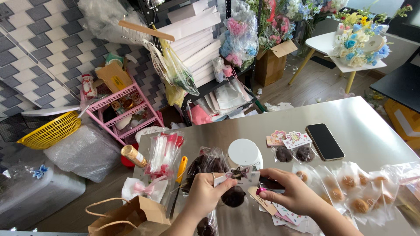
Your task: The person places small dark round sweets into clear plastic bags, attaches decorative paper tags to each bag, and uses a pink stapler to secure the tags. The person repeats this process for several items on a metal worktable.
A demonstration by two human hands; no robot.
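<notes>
I see my left hand (204,192) pinched shut on a white card (238,178) with a small dark bow, just in front of the white round container (244,153) on the steel table (358,118). My right hand (294,192), right of the container and nearer me, has its fingers closed on a small pink-tipped piece touching the card's edge. A dark brown pompom (233,196) sits below the card. A black phone (324,141) lies well right of the container.
</notes>
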